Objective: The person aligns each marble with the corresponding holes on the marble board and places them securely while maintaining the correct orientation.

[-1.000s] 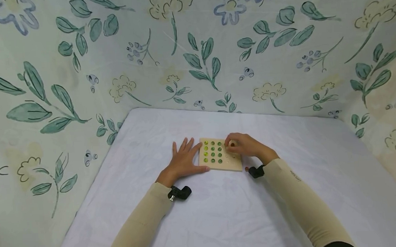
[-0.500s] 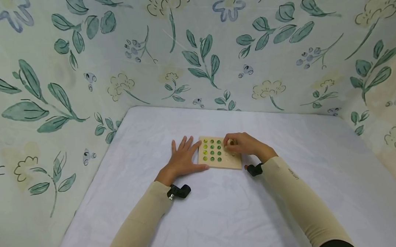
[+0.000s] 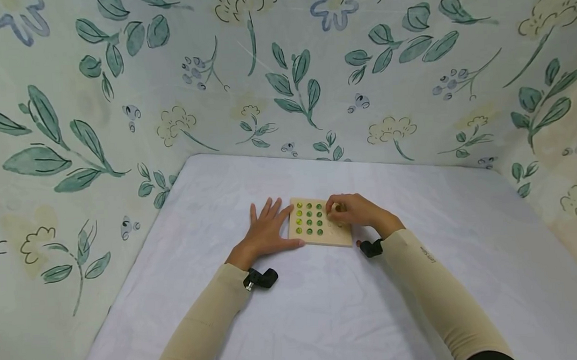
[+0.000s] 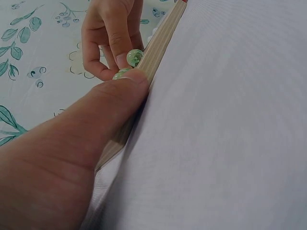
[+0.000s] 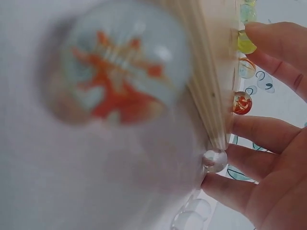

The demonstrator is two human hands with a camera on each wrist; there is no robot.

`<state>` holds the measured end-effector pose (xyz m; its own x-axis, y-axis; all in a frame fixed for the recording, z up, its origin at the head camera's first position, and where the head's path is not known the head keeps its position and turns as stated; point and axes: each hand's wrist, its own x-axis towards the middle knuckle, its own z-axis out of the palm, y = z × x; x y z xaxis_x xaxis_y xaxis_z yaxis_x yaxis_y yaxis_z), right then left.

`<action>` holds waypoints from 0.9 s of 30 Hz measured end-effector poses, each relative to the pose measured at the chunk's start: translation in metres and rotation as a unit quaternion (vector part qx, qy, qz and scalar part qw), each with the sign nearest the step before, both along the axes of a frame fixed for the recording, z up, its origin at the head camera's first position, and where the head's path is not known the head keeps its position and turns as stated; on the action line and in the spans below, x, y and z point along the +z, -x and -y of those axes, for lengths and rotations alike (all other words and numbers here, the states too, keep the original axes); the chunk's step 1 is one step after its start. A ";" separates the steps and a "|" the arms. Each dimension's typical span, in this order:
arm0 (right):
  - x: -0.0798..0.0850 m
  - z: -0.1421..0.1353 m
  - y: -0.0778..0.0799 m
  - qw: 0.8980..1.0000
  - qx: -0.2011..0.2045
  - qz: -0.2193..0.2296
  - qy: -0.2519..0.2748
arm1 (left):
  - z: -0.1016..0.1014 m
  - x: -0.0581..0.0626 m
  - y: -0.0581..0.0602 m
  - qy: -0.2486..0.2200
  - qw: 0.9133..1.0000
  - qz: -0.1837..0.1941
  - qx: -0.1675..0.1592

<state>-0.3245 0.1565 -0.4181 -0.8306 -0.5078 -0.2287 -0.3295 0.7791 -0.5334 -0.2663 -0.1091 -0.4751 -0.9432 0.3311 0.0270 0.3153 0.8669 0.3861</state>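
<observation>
A pale wooden board [image 3: 340, 241] with rows of glass marbles lies on the white cloth. Its left columns hold yellow marbles [image 3: 299, 214] and green marbles [image 3: 309, 214]. My left hand [image 3: 266, 232] is spread at the board's left side, fingers straight, its thumb along the near edge. Over the right part, my right hand [image 3: 355, 209] has its thumb and index finger bent together at the marbles. In the right wrist view they pinch a yellow-green marble [image 5: 247, 44]; the other fingers stretch past the board's edge. A red marble [image 5: 242, 103] sits close by.
An orange-and-clear marble [image 5: 124, 72] lies on the cloth near the board's right corner, large in the right wrist view. Clear marbles [image 5: 214, 160] sit beyond the board by the fingers. A flowered curtain [image 3: 283, 67] hangs behind the table.
The head view has shifted slightly since a second ago. Both hands keep their places at the board, with the right hand's fingers barely moved.
</observation>
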 end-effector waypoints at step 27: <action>-0.001 -0.002 0.002 1.000 0.004 -0.005 0.005 | 0.001 0.001 -0.001 -0.011 1.000 -0.005 -0.004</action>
<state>-0.3265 0.1582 -0.4189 -0.8291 -0.5161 -0.2151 -0.3405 0.7712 -0.5379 -0.2653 -0.1104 -0.4742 -0.9401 0.3381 0.0442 0.3266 0.8553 0.4022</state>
